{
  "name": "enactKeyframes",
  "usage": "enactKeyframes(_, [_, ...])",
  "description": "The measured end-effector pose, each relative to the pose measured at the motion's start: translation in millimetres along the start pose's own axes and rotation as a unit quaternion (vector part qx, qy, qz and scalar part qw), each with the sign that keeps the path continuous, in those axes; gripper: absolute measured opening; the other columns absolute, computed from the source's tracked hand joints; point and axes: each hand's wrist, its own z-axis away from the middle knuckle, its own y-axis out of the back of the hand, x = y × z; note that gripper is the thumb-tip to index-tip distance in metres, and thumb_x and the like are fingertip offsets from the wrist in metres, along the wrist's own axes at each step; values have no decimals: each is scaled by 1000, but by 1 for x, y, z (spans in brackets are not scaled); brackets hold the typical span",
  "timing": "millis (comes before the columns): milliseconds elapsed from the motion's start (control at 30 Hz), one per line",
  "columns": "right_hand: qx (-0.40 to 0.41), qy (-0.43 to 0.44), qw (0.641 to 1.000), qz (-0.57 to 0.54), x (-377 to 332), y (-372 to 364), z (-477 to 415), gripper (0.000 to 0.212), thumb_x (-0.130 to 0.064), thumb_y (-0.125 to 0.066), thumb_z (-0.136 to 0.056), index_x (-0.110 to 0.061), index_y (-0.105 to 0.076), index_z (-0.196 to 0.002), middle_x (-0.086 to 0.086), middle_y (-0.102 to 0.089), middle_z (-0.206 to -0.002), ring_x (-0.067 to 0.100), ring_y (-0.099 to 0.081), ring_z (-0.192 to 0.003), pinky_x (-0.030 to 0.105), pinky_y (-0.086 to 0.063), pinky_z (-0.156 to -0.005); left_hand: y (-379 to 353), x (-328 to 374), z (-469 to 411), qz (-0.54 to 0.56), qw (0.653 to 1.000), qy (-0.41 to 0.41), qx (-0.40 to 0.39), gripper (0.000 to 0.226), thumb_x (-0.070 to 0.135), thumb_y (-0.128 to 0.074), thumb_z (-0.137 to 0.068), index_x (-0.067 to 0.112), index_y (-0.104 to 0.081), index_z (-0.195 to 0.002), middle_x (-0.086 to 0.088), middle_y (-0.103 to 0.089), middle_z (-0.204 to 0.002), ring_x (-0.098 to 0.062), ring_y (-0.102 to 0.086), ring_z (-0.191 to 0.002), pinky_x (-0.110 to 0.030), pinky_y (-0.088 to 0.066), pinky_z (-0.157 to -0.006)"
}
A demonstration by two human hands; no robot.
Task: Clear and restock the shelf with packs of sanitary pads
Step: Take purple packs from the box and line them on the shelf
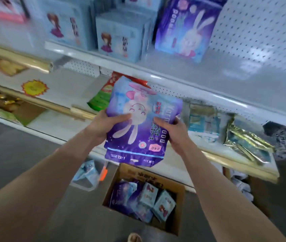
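Plainly, left hand (102, 126) and right hand (175, 135) gripped the pack (138, 123) by its sides, long axis upright, print inverted; the shelf (243, 67) lay above-right, nearer the right hand.

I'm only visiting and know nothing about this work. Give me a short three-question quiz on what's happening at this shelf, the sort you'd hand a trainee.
1. True or false: the left hand and the right hand both grip the purple rabbit pack.
2. Where do more packs lie? A) in the cardboard box on the floor; B) in a trolley; C) on a chair.
3. Fill in: on the upper shelf, the matching purple pack stands to the ___ of the blue packs.
Key: 1 true; 2 A; 3 right.
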Motion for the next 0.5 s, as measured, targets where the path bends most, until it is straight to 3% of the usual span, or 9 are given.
enactKeyframes(200, [-15,89,996,-22,-120,-9,45,29,-7,-78,-77,-10,-66,-103,2,-75,-82,16,-71,-67,25,-54,-59,-40,118,29,39,992,-116,-10,19,-3,-67,-82,11,-67,-95,3,-75,-77,-10,-71,-66,-23,-56,-60])
enactKeyframes(300, [-48,112,993,-11,-165,-9,74,52,-22,-82,-65,-7,-67,-113,8,-76,-97,22,-73,-82,32,-57,-72,-62,166,44,77,983,-164,-17,25,1,-70,-83,6,-67,-107,-3,-76,-90,-14,-72,-75,-27,-58,-65])
enactKeyframes(400, [-33,156,987,-3,-201,-6,88,41,-15,-80,-73,-7,-69,-111,12,-75,-101,28,-73,-90,40,-58,-80,-80,197,52,87,979,-182,-38,27,4,-71,-82,5,-68,-109,-5,-75,-94,-16,-72,-80,-32,-59,-72])
enactKeyframes(500, [-14,201,979,13,-239,2,100,32,-7,-81,-74,-6,-71,-104,12,-76,-95,29,-73,-84,39,-59,-76,-92,227,62,74,975,-192,-87,26,2,-69,-82,7,-67,-107,-2,-76,-91,-14,-72,-78,-27,-60,-69])
